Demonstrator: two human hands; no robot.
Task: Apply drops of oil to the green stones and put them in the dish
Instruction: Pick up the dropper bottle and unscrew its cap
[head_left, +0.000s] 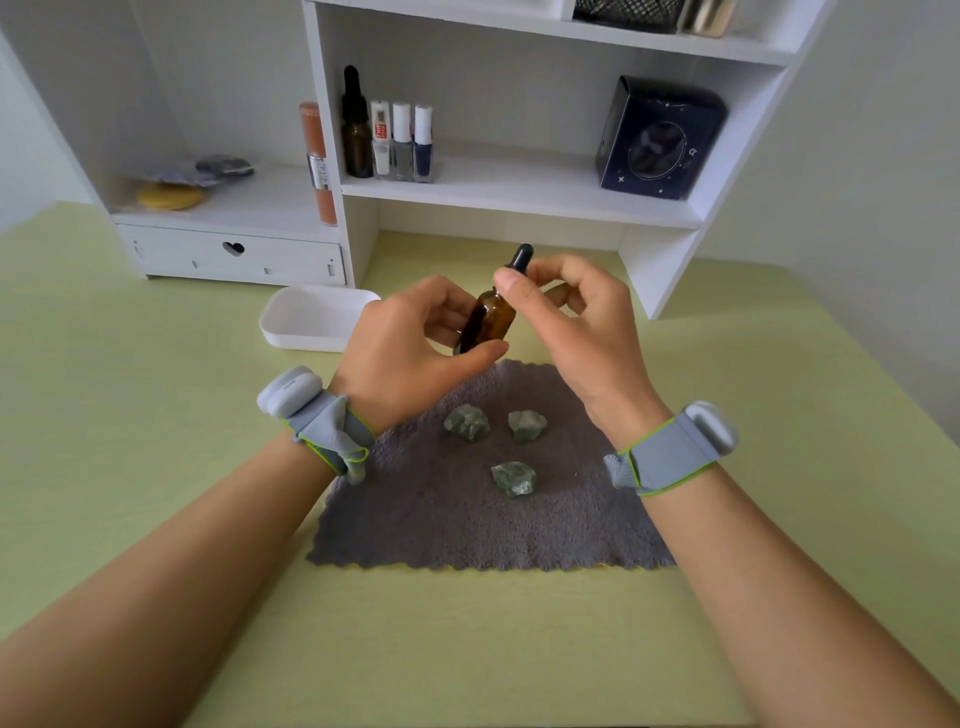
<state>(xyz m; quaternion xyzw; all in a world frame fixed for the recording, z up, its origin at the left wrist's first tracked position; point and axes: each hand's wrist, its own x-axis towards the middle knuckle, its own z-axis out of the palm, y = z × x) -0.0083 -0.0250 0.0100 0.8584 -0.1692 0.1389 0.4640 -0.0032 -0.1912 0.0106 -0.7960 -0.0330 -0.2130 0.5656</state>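
Holding amber dropper bottle (491, 318) above grey cloth (467, 525), cap not off yet.

Left hand (410, 343) wraps fingers and thumb round bottle's glass body, tilted; right hand (576, 317) pinches black dropper cap (521, 258) at the collar, thumb in front. Three green stones (467, 422) (527, 425) (513, 478) sit apart on the cloth below my hands, none oiled as far as I can tell. White dish (311, 318) just past cloth's far-left corner, nothing seen inside. Bottle reads light, rigid, smooth glass, so breakable and likely slippery once oily; grip low on body, twist at collar, squeeze soft bulb gently. Stones look hard, rough, small; pick up by the sides.
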